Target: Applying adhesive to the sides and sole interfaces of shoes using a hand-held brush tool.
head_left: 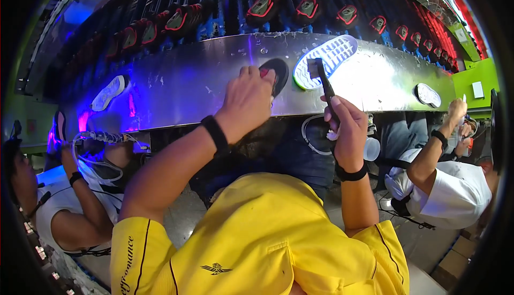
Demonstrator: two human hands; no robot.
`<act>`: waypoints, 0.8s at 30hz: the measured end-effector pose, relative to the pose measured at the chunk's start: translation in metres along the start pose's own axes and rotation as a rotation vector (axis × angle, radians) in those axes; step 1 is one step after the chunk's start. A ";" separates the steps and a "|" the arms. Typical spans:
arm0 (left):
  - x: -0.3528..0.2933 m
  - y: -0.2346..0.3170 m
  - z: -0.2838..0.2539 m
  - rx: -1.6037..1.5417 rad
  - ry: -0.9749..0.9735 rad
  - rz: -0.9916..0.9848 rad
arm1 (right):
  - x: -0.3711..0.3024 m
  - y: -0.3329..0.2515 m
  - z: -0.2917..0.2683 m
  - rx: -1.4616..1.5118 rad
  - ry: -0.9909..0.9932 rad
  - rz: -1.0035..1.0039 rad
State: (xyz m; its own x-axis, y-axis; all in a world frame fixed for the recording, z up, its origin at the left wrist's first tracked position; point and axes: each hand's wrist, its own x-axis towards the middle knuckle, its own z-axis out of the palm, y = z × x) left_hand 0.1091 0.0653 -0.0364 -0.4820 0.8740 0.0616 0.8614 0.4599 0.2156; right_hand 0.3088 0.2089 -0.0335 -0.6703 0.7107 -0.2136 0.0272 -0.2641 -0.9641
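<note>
Pressing left hand [247,99] on black shoe [276,73] at 12 o'clock, fingers curled on it, right hand [347,126] fingers clamped on dark brush [324,83], white sole [326,59] at 1 o'clock on metal surface [203,81]

A curved worktop [214,81] spans the middle of the frame, with a row of shoes [305,8] on a rack behind it along the upper edge. On the worktop a shoe sole [110,92] lies at the left, a dark shoe [276,73] sits at centre under the left hand [247,102], a sole [326,59] lies just right of it, and a small sole [428,95] lies far right. The right hand [348,126], below the centre-right sole, holds a brush [324,83] that reaches up over it; other people sit at lower left and at right.
</note>
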 end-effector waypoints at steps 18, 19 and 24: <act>-0.137 -0.037 -0.088 -0.601 -0.017 -0.279 | 0.000 0.011 -0.009 -0.003 0.001 0.057; -0.128 -0.042 -0.095 -0.799 0.008 -0.387 | 0.002 0.009 -0.007 0.006 -0.009 0.069; -0.097 -0.083 -0.070 -1.906 -0.002 -0.583 | 0.002 0.000 0.006 -0.006 -0.047 0.016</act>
State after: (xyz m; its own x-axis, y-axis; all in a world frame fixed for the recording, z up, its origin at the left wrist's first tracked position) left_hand 0.0732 -0.0691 0.0077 -0.5893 0.7084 -0.3885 -0.6219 -0.0908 0.7778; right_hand 0.3027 0.2061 -0.0332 -0.7037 0.6751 -0.2216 0.0424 -0.2715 -0.9615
